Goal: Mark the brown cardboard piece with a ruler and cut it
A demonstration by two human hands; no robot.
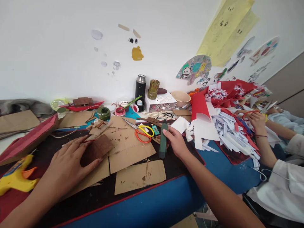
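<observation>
My left hand presses flat on a brown painted cardboard piece that lies on larger raw cardboard sheets. My right hand grips a dark green utility knife, held roughly upright with its lower end on the dark mat. Scissors with orange and yellow handles lie just left of the knife.
A yellow glue gun lies at the left edge. Paint pots, a black flask, a white box and a bowl stand at the back. At right, another person's hand holds orange scissors over white and red paper scraps.
</observation>
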